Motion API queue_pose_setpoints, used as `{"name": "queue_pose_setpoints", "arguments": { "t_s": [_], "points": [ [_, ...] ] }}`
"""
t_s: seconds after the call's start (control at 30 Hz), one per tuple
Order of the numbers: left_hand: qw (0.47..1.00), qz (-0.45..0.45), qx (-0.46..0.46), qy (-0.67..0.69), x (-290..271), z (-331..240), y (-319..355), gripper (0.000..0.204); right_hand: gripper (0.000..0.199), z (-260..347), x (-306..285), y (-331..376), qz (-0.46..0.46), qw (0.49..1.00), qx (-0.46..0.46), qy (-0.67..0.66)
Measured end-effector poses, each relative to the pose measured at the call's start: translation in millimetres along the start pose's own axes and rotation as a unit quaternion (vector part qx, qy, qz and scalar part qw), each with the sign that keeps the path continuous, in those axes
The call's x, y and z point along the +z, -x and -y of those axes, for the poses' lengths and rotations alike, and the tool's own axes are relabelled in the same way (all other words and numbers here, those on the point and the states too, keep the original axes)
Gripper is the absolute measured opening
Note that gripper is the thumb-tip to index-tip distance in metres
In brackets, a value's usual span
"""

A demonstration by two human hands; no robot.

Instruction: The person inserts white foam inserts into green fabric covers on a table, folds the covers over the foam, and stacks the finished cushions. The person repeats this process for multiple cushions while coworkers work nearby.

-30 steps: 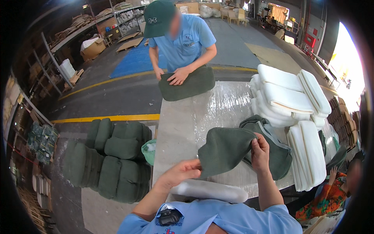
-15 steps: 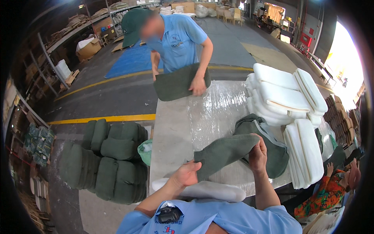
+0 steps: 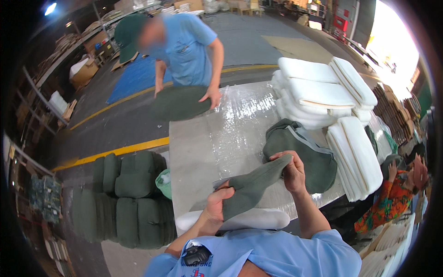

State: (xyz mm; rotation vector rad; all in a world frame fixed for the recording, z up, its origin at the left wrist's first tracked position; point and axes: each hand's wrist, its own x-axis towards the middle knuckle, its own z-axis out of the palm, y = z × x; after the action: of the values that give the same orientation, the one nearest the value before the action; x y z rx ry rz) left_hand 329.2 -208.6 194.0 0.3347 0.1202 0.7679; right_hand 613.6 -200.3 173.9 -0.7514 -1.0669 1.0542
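Observation:
A dark green fabric cover [image 3: 251, 187] is stretched between my two hands above the near part of the table. My left hand [image 3: 215, 203] is closed on its left end, thumb on top. The fingers of my right hand [image 3: 294, 171] pinch its raised right end. Just below the cover, a white padded piece [image 3: 256, 222] lies along the near table edge, close to my body. Beyond my right hand rests a heap of dark green covers [image 3: 302, 157] with a pale grey edging.
The table [image 3: 194, 157] has clear plastic film over it. White folded pads [image 3: 318, 92] are stacked at its far right, with more folded pads [image 3: 353, 157] nearer. Green cushions [image 3: 136, 184] are piled at left. Across, a co-worker [image 3: 184, 51] handles a green cushion [image 3: 180, 104]. Another person [image 3: 390, 198] is at right.
The cover's right end is pulled up and narrower, its middle more creased. The co-worker's green cushion has been turned and tilted flatter. My view has shifted slightly.

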Motion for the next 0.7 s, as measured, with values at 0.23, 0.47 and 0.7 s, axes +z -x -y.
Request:
{"name": "queue_pose_setpoints", "arguments": {
  "t_s": [0.23, 0.47, 0.7],
  "points": [
    [0.996, -0.041, 0.065, -0.036, 1, -15, 11, 0.058, 0.045, 3, 6, 8, 0.051, 0.998, 0.030, 0.015],
    [0.986, -0.078, 0.103, -0.101, 16, -4, 18, 0.054, 0.018, -1, -7, 16, 0.032, 0.996, 0.079, 0.007],
    [0.986, -0.068, 0.092, -0.124, 48, 5, -5, 0.048, 0.021, 37, -23, 30, 0.055, 0.996, 0.056, 0.051]
  ]
}}
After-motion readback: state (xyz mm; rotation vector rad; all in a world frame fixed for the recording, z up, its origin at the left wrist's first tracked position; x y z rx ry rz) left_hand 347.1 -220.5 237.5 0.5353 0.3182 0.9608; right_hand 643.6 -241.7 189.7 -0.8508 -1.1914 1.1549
